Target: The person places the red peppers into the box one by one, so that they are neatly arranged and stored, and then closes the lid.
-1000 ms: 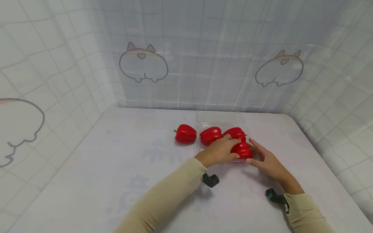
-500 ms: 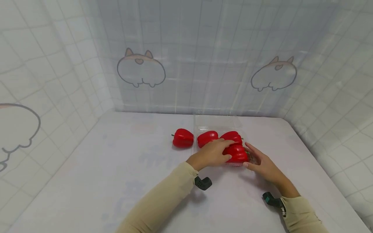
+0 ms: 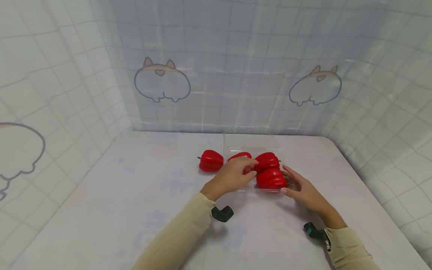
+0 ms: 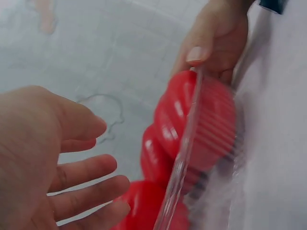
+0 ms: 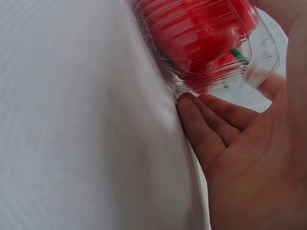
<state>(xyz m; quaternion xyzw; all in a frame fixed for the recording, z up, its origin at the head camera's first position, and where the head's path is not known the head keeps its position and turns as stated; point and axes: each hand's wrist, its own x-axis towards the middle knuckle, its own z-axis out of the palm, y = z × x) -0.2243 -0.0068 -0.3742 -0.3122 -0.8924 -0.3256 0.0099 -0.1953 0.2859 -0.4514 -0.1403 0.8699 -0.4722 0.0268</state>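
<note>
A clear plastic clamshell container point(image 3: 251, 141) lies with its lid folded back, away from me. Two red bell peppers fill its right half, a front one point(image 3: 271, 180) and a back one point(image 3: 266, 161). A third bell pepper point(image 3: 240, 154), in the left half, is partly covered by my left hand point(image 3: 233, 174). That hand hovers over the container's front left, fingers loosely bent and holding nothing. My right hand point(image 3: 308, 193) spans the container's right end, thumb at the front corner. In the right wrist view its fingertips touch the container's ribbed lower edge point(image 5: 206, 84).
Another red bell pepper point(image 3: 211, 161) lies on the white table point(image 3: 162, 217) just left of the container. A tiled-print curtain point(image 3: 209, 75) rises behind the table and along both sides. Each wrist carries a dark device.
My left hand has drawn back to the left off the front right bell pepper, which now shows fully in the container. My right hand stays at the container's end. The head view has shifted slightly.
</note>
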